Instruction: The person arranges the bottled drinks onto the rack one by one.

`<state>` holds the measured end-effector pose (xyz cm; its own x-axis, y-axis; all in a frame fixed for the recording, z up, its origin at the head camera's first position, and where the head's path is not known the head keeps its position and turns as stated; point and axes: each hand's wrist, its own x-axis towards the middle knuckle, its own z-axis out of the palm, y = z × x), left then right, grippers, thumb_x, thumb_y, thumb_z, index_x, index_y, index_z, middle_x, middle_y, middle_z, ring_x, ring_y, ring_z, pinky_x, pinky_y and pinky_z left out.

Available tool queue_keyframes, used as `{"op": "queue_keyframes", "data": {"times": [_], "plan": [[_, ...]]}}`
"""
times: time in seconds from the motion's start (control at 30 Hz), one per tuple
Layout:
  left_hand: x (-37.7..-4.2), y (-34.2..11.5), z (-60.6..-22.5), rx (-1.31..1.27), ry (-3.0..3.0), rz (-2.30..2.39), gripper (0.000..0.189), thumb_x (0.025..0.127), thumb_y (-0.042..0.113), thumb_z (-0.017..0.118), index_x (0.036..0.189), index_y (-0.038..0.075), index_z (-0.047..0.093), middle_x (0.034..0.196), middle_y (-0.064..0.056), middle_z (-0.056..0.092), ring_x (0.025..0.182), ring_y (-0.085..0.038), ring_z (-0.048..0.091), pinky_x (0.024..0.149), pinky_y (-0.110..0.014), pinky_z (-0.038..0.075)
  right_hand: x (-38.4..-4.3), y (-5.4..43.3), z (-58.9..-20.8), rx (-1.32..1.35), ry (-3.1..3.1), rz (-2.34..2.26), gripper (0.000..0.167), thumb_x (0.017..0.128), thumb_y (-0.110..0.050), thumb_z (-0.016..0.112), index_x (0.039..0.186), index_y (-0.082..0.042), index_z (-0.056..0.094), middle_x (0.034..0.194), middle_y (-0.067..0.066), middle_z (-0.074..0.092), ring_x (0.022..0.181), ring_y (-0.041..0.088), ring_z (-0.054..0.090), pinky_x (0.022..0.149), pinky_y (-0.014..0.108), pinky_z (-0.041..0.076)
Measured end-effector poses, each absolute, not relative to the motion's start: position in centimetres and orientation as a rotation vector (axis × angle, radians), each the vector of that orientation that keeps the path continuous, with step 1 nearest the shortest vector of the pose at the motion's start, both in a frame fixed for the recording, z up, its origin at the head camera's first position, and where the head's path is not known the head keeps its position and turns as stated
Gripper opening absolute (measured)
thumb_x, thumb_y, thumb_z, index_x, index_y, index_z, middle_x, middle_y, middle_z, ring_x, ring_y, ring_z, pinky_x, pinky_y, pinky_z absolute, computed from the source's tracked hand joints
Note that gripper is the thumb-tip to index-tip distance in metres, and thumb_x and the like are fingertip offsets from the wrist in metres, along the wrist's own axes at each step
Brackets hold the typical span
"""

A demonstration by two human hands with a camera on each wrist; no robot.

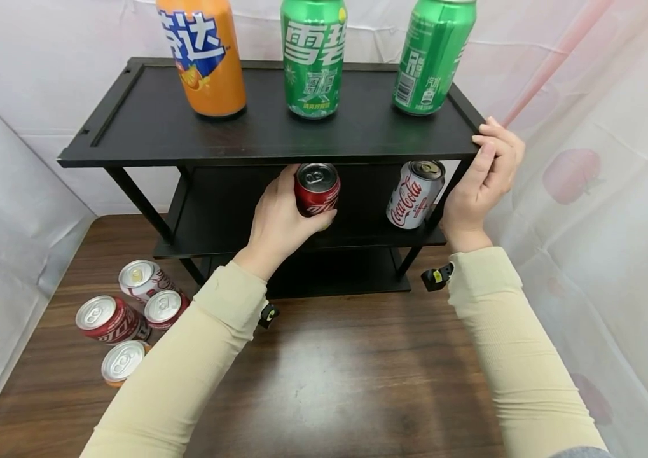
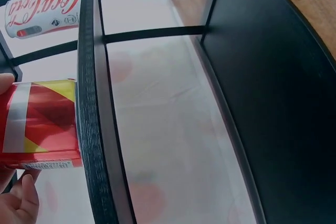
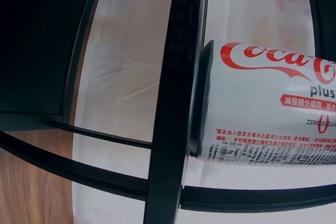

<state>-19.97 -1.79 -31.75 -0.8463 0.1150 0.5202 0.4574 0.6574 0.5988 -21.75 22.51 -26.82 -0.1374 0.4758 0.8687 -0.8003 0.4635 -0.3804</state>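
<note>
My left hand grips a red soda can upright on the middle level of a black shelf rack, fingers at its far left side and thumb across its front. In the left wrist view the red can has silver and yellow patches, and its base meets the shelf board. My right hand holds the top board's right front corner with curled fingers. Close to it, a white Coca-Cola can stands at the right end of the middle level; the right wrist view shows this Coca-Cola can sideways.
On the top board stand an orange can and two green cans, one central, one at right. Several cans, including a red can, cluster on the wooden table left of the rack. White curtains surround the rack.
</note>
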Motion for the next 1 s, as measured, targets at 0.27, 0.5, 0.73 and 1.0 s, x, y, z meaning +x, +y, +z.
{"op": "queue_keyframes", "data": {"times": [0.27,0.5,0.73,1.0], "plan": [[-20.19,-1.63,-31.69,-0.42,-2.473,-1.077,0.078,0.077,0.041,0.083,0.137,0.007,0.047,0.125,-0.012,0.064,0.113,-0.029,0.062,0.096,-0.045,0.052,-21.78,22.67,-26.77,0.322,-1.29,1.141,0.022,0.091,0.004,0.039,0.086,0.014,0.058,0.1,0.005,0.063,0.112,0.03,0.059,0.11,0.039,0.04],[-20.18,-1.27,-31.75,-0.375,-2.489,-1.086,0.079,0.077,0.043,0.083,0.138,0.008,0.047,0.125,-0.012,0.064,0.113,-0.03,0.062,0.093,-0.046,0.053,-21.75,22.67,-26.82,0.322,-1.279,1.139,0.022,0.091,0.005,0.038,0.086,0.014,0.058,0.099,0.005,0.063,0.111,0.029,0.059,0.109,0.04,0.041],[-20.32,-1.15,-31.85,-0.369,-2.48,-1.077,0.076,0.078,0.044,0.081,0.137,0.009,0.048,0.124,-0.012,0.065,0.113,-0.029,0.063,0.093,-0.046,0.054,-21.65,22.55,-26.8,0.316,-1.286,1.132,0.022,0.091,0.004,0.039,0.086,0.014,0.058,0.099,0.006,0.063,0.111,0.028,0.059,0.109,0.04,0.041],[-20.57,-1.29,-32.17,-0.369,-2.455,-1.135,0.074,0.081,0.042,0.08,0.138,0.008,0.046,0.127,-0.013,0.064,0.115,-0.03,0.062,0.097,-0.046,0.052,-21.75,22.49,-26.83,0.317,-1.29,1.135,0.022,0.091,0.004,0.039,0.086,0.014,0.058,0.099,0.006,0.063,0.111,0.028,0.059,0.109,0.04,0.041]]}}
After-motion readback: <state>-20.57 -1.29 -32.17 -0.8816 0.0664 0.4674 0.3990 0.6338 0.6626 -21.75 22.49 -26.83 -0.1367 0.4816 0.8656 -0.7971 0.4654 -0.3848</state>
